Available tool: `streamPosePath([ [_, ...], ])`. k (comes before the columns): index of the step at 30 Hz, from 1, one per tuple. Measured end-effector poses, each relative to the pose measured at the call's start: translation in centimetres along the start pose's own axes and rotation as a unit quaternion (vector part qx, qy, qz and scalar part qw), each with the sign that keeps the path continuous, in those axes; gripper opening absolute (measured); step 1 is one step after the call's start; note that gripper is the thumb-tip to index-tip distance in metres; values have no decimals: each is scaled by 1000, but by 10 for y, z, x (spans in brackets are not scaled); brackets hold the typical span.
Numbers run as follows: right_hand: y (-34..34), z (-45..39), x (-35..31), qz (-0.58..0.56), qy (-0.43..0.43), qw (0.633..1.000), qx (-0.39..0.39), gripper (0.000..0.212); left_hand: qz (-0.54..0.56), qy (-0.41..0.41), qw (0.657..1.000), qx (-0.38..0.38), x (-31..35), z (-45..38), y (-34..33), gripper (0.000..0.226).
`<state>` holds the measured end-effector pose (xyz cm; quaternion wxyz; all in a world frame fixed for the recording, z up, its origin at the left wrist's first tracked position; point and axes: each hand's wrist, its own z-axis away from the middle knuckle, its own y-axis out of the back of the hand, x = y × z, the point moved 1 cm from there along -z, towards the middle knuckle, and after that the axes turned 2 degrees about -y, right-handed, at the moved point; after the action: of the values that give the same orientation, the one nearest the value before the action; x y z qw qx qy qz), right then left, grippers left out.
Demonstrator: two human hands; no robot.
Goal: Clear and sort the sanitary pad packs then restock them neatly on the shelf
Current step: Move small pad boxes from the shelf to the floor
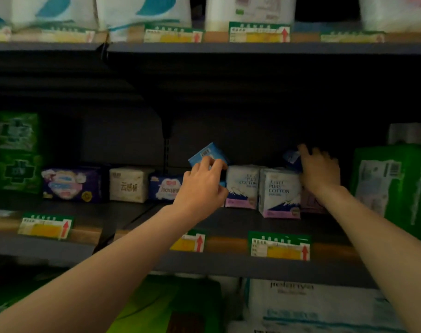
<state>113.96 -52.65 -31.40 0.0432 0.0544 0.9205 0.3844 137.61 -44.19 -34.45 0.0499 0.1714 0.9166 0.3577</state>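
My left hand [203, 182] grips a small light-blue pad pack [208, 152], held tilted above the middle shelf [228, 222]. My right hand [318, 170] reaches further in and closes its fingers on a dark-blue pack [291, 156] that lies on top of the white packs. Two white "Pure Cotton" packs [279, 191] stand side by side between my hands. A pink pack [311, 203] sits partly hidden under my right wrist. Left of my left hand stand a blue-and-white pack [165, 187], a cream pack [129, 185] and a purple pack [71, 185].
Tall green packs stand at the shelf's left end [18, 152] and right end [394, 186]. Price tags [279, 246] line the shelf's front edge. The shelf above [228, 48] carries large white packs. More packs fill the shelf below [312, 306].
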Motion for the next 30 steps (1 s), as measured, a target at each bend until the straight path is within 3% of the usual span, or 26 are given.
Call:
streamPosePath([
  [3, 16, 16, -8, -25, 68, 987, 141, 61, -28, -20, 999, 0, 3, -7, 0, 55],
  [5, 36, 35, -19, -116, 138, 950, 254, 60, -31, -31, 999, 22, 4, -11, 6, 74],
  [6, 46, 45, -25, -172, 190, 928, 270, 59, -30, -38, 998, 42, 4, -12, 11, 84],
  [7, 55, 54, -32, -240, 248, 906, 246, 58, -41, -55, 995, 68, 2, -13, 15, 94],
  [9, 66, 67, -43, -387, 340, 852, 94, 54, -108, -119, 982, 100, -5, -13, 22, 104],
  [12, 60, 66, -53, -500, 324, 800, -73, 67, -162, -141, 976, 31, -16, -9, 35, 90],
  [13, 51, 58, -54, -513, 282, 805, -100, 78, -164, -113, 980, 0, -20, -8, 38, 84],
  [15, 27, 36, -48, -432, 202, 868, -141, 99, -171, -51, 984, -26, -32, -6, 44, 79],
  [17, 2, 16, -35, -229, 136, 946, -183, 108, -149, -16, 989, -11, -43, -2, 50, 78],
  [18, -7, 11, -31, -124, 119, 965, -199, 111, -142, -13, 990, 2, -47, 1, 53, 78],
  [20, -17, 6, -31, 6, 115, 974, -194, 115, -153, -46, 986, 42, -53, 8, 57, 77],
  [23, -8, 5, -39, 64, 116, 976, -173, 115, -186, -118, 966, 138, -51, 13, 60, 76],
  [26, 7, 5, -39, 114, 124, 967, -191, 95, -147, -114, 963, 197, -40, 16, 64, 76],
  [28, 21, 11, -39, 109, 128, 972, -163, 83, -94, -103, 965, 224, -31, 19, 68, 75],
  [30, 41, 24, -41, 24, 116, 986, -117, 79, -1, -76, 969, 235, -22, 25, 75, 71],
])
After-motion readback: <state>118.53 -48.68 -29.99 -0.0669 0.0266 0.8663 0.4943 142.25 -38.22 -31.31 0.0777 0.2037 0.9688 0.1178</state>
